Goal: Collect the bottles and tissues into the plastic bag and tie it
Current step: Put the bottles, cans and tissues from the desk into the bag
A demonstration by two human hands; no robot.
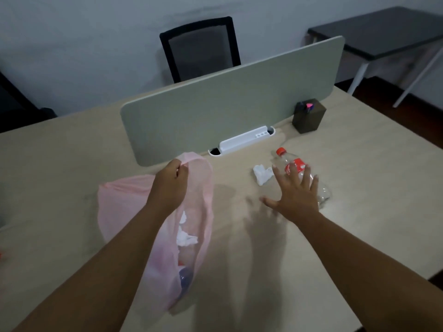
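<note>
Over the bottle (291, 167) hovers the spread, empty right hand (296, 198); light, slippery, best gripped mid-body; left hand (171, 182) pinches the bag (202, 188) rim.

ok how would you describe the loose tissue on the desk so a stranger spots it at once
Find the grey divider panel across the beige desk, then the white cable tray at its foot. Nearer the camera, left of the clear red-capped bottle on its side, sits a crumpled white tissue. Unlike the tissues inside the pink bag, it lies bare on the desk.
</note>
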